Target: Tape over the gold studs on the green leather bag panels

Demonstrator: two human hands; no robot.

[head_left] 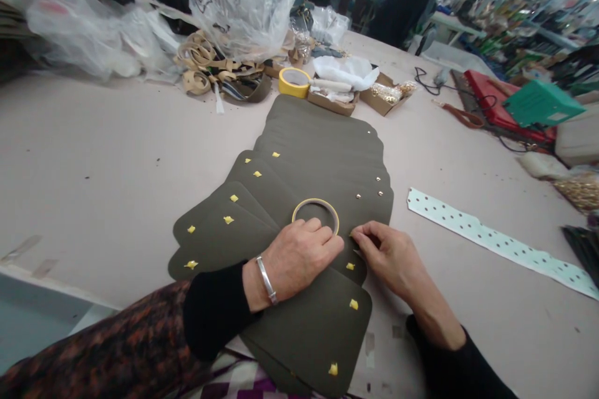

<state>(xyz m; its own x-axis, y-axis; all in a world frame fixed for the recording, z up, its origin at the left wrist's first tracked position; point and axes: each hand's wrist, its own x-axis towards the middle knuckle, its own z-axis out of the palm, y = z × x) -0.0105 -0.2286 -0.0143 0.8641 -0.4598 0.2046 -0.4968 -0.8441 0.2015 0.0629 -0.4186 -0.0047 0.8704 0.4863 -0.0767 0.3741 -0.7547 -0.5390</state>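
Dark olive flat panels [322,156] with rounded corners lie fanned over one another on the table. Small yellow tape pieces [228,220] stick to several of them, and small metal studs [358,196] show near the right edges. My left hand [299,255] is closed on a roll of yellow tape [317,201], held standing above the panels. At the panels' right edge, my right hand [386,252] pinches a small piece of yellow tape [352,234] between thumb and fingertips, touching or just over the panel; I cannot tell which.
A white strip with holes [491,237] lies to the right. Behind the panels are another yellow tape roll [294,81], small cardboard boxes [334,103], tan straps [201,56] and plastic bags [243,0]. A green box [543,103] rests on a red object [491,96]. A person [405,0] is in the background.
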